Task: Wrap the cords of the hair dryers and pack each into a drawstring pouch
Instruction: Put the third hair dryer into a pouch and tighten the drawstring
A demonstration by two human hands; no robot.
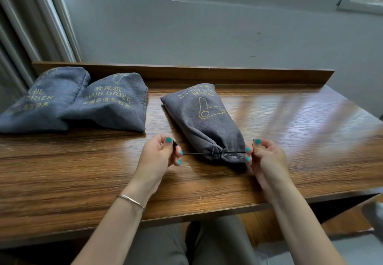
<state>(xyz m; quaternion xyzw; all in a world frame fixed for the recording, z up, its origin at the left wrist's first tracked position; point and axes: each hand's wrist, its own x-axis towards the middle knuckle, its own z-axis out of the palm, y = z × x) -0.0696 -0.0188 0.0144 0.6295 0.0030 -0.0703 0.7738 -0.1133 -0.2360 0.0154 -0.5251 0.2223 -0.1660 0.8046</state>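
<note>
- My left hand [160, 153] pinches the black drawstring [194, 154] between thumb & fingertips, out to the left of the pouch mouth; the string runs taut from the hand to the fabric.
- My right hand [262, 157] is curled at the right edge of the same mouth; it looks to be pinching the other string end or the hem, can't tell which.
- The pouch [204, 119] I'm closing is gray w/ a gold hair-dryer drawing, lying on the counter [83, 171] in the middle, mouth toward me, bottom pointing to the wall. It bulges, so I judge a dryer is already inside; the dryer itself isn't visible.
- The mouth is gathered on the left & flatter on the right, so prob. not fully cinched yet.
- To do it well: pull both sides apart evenly & level w/ the counter, keep the pouch flat so it doesn't slide, stop once the gathers meet.
- Risk: a loose thread hangs at the gathered side; it could snag.
- Two more gray pouches [113, 103] lie at far left, touching each other, well apart from my hands, both plump, one printed HAIR DRIER. Nothing sits between them & my work.
- Behind: a low wooden ledge [228, 76], a gray wall, windows above.
</note>
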